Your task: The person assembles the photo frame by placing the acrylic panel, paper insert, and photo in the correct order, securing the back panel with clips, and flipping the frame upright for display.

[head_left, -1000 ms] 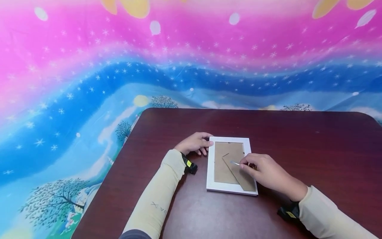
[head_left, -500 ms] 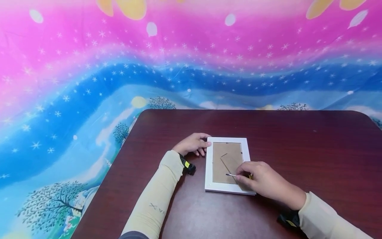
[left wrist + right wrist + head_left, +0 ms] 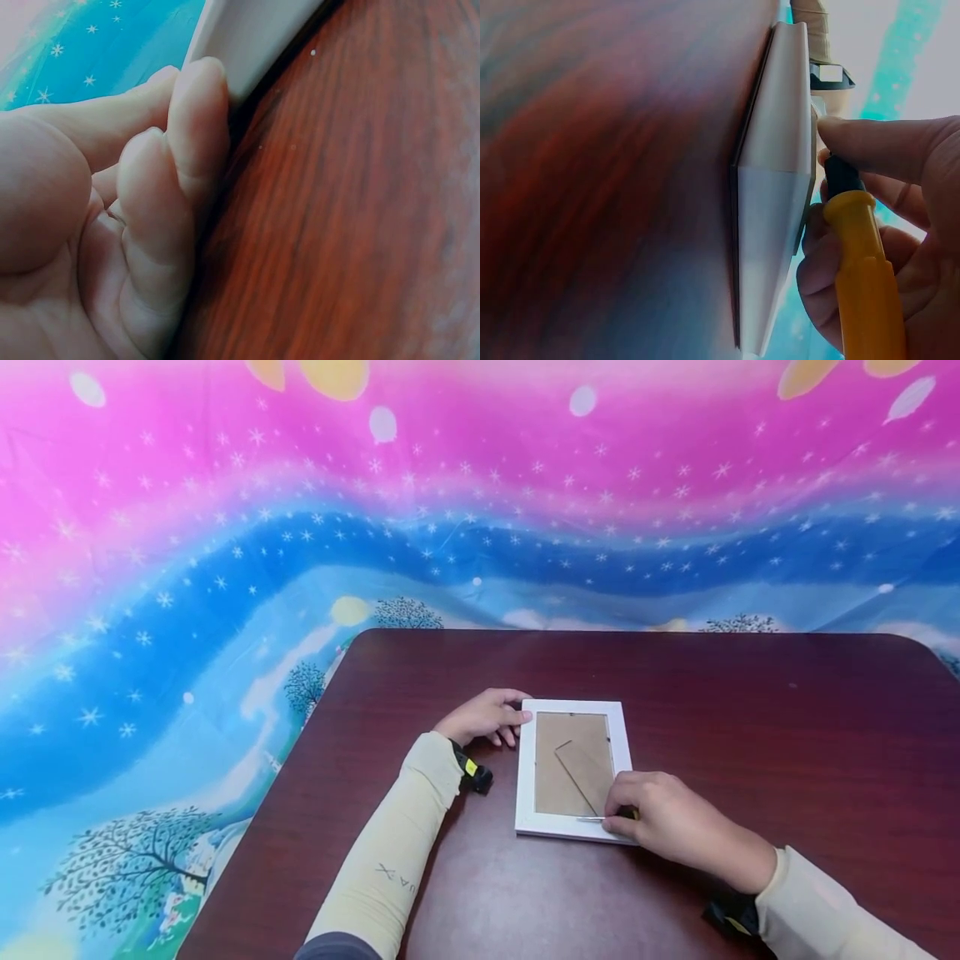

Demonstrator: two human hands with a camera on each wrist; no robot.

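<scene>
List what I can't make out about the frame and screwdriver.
Screwdriver handle, head view: mostly hidden by the right hand.
Handle's end, right wrist view: cut off by bottom edge.
Frame, head view: front hidden, turned toward the table.
Screwdriver tip, head view: shape too small.

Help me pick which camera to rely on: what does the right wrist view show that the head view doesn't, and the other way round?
Right wrist only: the long run of the tool's yellow handle, just a speck in the head view, and the outer face of the white frame's right side.
Head only: the tool's metal shaft, the broad face of the brown backing, and the far edge of the table.
Both: the white frame, the right hand holding the tool, and the table beneath.
</scene>
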